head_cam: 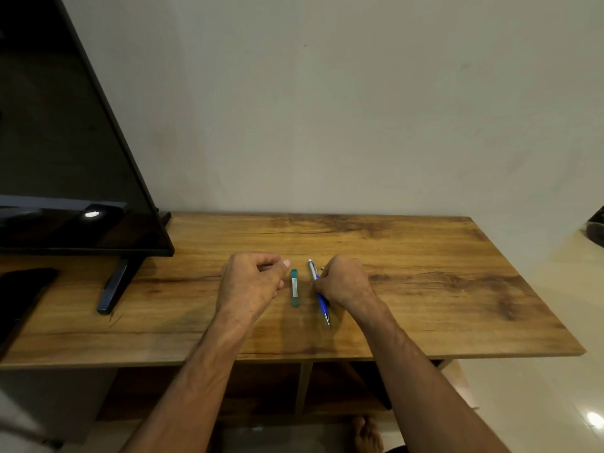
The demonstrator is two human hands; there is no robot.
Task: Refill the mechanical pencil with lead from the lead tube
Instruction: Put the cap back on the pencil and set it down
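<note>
The mechanical pencil (pixel 323 305) lies flat on the wooden bench (pixel 425 289), near the middle, its metal tip toward the person and its white cap end toward the wall (pixel 327 109); the lower barrel is blue, the upper part pale. The right hand (pixel 346 281) rests over its right side, fingers (pixel 322 284) curled in and pinching the barrel around the middle. Just left of the pencil, and roughly parallel to it, lies the lead tube (pixel 294 288), a slim teal case with a pale label; it touches neither the pencil nor either hand. The left hand (pixel 248 282) sits just beside the tube on its left, fingers loosely curled and holding nothing, the thumb stretched toward the tube's far end. Both forearms are bare. At the far left of the bench stands 1 dark flat screen (pixel 65 158) on a black foot (pixel 112 289), with a dark flat object (pixel 23 289) lying in front of it. Under the bench is a shelf (pixel 261 393), and a bare foot (pixel 367 434) shows on the floor.
</note>
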